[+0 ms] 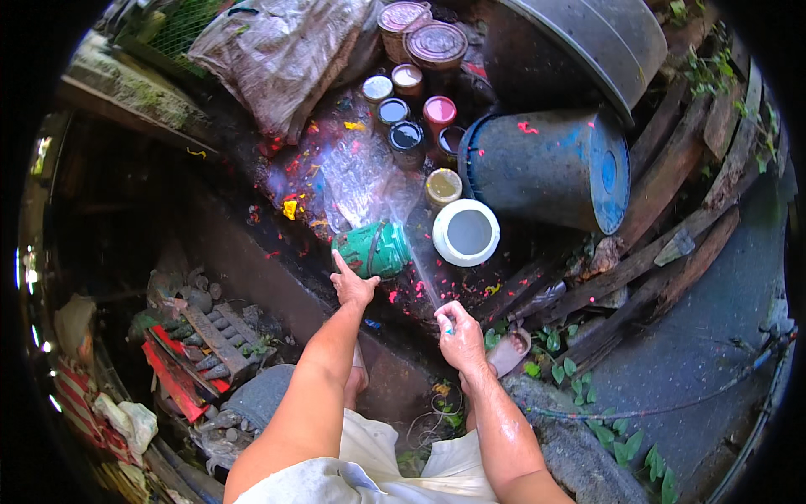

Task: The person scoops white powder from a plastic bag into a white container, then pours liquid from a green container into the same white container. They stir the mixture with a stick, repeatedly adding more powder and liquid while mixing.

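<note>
A green plastic container (pixel 378 249) lies tipped on its side, its mouth toward the right. My left hand (pixel 355 288) grips its lower end, thumb and fingers spread around it. Closed in my right hand (pixel 463 338) is a hose, of which only a small teal bit (pixel 449 331) shows between the fingers. A thin jet of water (pixel 426 281) runs from that hand up to the container's mouth, with spray around it. Just to the right of the mouth stands a white round tub (pixel 466 233) filled with greyish liquid.
Several open paint cans (pixel 406 137) stand beyond the tub. A dark blue-stained bucket (pixel 546 168) lies on its side at right, beside stacked wood (pixel 672 244). Clear plastic sheeting (pixel 357 176) and paint scraps cover the ground. A hose (pixel 638 415) crosses at lower right.
</note>
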Demonstrator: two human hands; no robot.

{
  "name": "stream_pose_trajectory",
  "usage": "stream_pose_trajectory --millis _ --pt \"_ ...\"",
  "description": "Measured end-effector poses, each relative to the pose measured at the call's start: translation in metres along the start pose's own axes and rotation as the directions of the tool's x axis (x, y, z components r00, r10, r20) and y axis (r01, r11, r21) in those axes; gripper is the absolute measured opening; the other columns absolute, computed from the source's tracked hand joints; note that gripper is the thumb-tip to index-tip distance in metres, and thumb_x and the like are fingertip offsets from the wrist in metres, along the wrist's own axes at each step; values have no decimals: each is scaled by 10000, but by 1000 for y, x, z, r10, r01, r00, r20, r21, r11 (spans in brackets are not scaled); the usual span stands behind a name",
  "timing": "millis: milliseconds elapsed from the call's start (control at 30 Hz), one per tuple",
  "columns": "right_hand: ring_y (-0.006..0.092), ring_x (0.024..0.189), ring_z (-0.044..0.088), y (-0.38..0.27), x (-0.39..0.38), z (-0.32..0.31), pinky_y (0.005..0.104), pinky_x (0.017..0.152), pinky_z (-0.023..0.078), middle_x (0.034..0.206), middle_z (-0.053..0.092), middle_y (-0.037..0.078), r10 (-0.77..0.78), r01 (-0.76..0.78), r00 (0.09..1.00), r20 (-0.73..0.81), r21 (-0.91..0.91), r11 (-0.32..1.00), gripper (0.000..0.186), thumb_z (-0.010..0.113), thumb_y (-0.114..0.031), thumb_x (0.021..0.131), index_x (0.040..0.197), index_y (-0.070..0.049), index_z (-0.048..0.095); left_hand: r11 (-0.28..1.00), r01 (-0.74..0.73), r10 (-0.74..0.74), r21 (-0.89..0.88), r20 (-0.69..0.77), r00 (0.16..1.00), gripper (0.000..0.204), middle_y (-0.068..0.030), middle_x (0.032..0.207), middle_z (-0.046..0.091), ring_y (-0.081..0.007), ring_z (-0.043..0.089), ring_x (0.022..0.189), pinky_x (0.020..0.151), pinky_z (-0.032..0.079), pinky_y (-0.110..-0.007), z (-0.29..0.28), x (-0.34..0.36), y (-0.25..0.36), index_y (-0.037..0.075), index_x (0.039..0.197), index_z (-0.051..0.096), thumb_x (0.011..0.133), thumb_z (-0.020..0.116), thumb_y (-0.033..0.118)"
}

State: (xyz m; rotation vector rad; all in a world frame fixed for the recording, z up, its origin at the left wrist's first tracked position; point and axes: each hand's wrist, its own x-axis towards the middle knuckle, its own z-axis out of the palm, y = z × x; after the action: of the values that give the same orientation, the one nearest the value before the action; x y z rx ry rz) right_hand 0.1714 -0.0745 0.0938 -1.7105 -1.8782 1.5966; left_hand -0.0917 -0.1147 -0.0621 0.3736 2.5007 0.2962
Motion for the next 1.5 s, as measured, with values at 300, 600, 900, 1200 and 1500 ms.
stream_pose_trajectory --millis 300,600,900,1200,1500 --pt "435 884 771 -1 -4 13 527 764 571 866 750 226 10 -9 998 66 -7 1000 109 676 -186 1059 1115 -94 691 996 78 -80 53 41 996 1512 -301 1507 475 -463 553 1407 1180 496 -544 -3 0 -8 295 1767 -85 737 1021 290" --pt "415 894 770 10 2 9 500 771 574 909 764 195 -17 17 1000 0 -13 1000 89 672 -182 1060 1105 -107 688 997 68 -70 38 43 997 1505 -320 1526 458 -472 544 1411 1194 475 -555 -1 -1 -10 284 1763 -91 752 1022 286" --pt "407 885 770 2 -1 10 498 767 572 890 765 195 3 -2 999 32 -15 1000 95 665 -182 1066 1097 -96 689 995 84 -87 49 58 995 1484 -314 1515 462 -471 562 1394 1176 495 -546 -1 -5 -7 272 1766 -80 761 1011 296" --pt "415 888 768 -6 -4 12 509 772 571 890 764 192 -10 10 999 37 -8 1000 101 658 -194 1068 1096 -101 684 995 80 -83 55 51 995 1484 -312 1520 465 -464 580 1380 1163 509 -541 -1 -5 -7 277 1765 -85 764 1010 299" --pt "422 872 764 1 -3 12 518 765 566 870 754 195 -13 13 1000 -17 3 1000 101 654 -195 1068 1095 -101 680 993 78 -83 88 57 995 1490 -320 1521 461 -469 581 1380 1159 515 -539 -1 -2 -7 277 1762 -108 773 1007 295"
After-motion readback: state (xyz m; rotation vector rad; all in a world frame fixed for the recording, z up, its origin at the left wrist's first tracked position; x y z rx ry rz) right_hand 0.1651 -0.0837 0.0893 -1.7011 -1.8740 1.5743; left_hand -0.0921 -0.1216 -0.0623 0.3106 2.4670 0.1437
